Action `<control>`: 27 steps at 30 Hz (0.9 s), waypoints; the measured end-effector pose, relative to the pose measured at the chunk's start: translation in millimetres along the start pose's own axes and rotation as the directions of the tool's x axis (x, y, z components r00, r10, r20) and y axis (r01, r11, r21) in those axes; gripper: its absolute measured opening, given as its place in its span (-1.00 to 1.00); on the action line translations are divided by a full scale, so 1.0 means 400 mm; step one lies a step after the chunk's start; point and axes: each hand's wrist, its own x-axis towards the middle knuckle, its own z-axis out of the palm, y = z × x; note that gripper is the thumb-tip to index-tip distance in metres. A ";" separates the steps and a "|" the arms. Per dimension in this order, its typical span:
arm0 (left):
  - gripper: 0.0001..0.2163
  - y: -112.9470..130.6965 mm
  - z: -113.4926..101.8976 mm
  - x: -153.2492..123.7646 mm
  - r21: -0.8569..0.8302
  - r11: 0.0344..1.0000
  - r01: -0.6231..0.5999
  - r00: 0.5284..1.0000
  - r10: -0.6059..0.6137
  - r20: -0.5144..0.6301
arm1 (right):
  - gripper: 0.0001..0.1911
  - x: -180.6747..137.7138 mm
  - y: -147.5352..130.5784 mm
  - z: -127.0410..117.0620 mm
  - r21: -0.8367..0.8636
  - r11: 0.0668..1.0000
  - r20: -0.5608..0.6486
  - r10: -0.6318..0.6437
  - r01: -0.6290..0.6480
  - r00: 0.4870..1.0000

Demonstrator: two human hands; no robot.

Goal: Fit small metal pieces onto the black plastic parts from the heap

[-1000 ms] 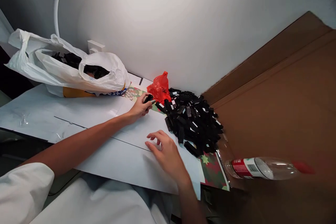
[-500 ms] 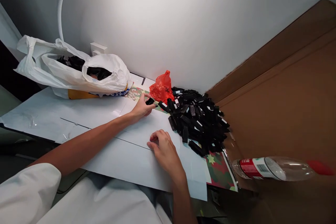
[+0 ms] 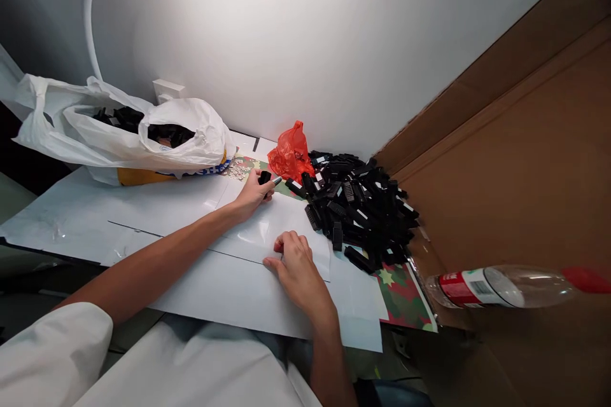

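Observation:
My left hand [image 3: 252, 196] is closed on a small black plastic piece [image 3: 264, 177], held above the white sheet near the back of the table. A short grey tip juts from the fingers toward the right; I cannot tell whether it belongs to the same piece. Nearer to me, my right hand [image 3: 300, 273] hovers low over or rests on the white sheet, fingers loosely curled and thumb apart, with nothing visible in it. To its right lies a heap of black plastic pieces [image 3: 360, 213], some ridged, some with white patches.
Behind the heap sits a crumpled red plastic bag [image 3: 291, 152], with small pale bits [image 3: 236, 168] beside it. At left stands a white plastic bag [image 3: 109, 146] with black pieces inside. A cardboard panel [image 3: 515, 159] and a clear bottle [image 3: 506, 286] are on the right.
My left hand has turned a little, so the black piece now points up and the grey tip shows. The right hand has barely moved. The whole view has shifted slightly.

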 end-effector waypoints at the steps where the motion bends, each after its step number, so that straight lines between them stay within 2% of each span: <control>1: -0.55 0.001 0.000 -0.001 0.006 1.000 0.006 1.000 -0.006 -0.011 | -0.80 0.000 -0.003 0.001 -0.013 1.000 0.010 -0.003 0.003 1.000; 5: -0.66 0.007 0.004 -0.001 0.006 0.999 0.032 0.999 -0.031 -0.028 | -0.81 0.002 -0.008 0.002 -0.033 0.999 -0.004 -0.013 0.013 1.000; 8: -0.72 0.013 0.006 0.002 -0.059 0.997 0.047 0.998 -0.049 -0.029 | -0.85 0.002 -0.006 0.000 -0.015 0.999 -0.026 -0.041 0.040 0.999; 12: -0.79 0.022 0.005 0.001 -0.167 0.983 0.082 0.996 -0.087 -0.023 | -0.71 0.004 -0.005 0.004 0.012 0.997 -0.058 -0.075 0.076 0.995; 16: -0.78 0.031 0.001 -0.007 -0.182 0.974 0.136 0.990 -0.129 0.049 | -0.76 0.010 -0.005 0.014 -0.016 0.990 -0.081 -0.141 0.140 0.987; 21: -0.62 0.041 -0.012 -0.018 -0.131 0.976 0.176 0.971 -0.150 0.184 | -0.75 0.007 -0.002 0.013 -0.052 0.982 -0.081 -0.184 0.180 0.980; 27: -0.61 0.041 -0.021 -0.024 -0.178 0.966 0.186 0.953 -0.133 0.271 | -0.77 -0.002 -0.012 -0.003 -0.302 0.925 -0.014 -0.248 0.232 0.969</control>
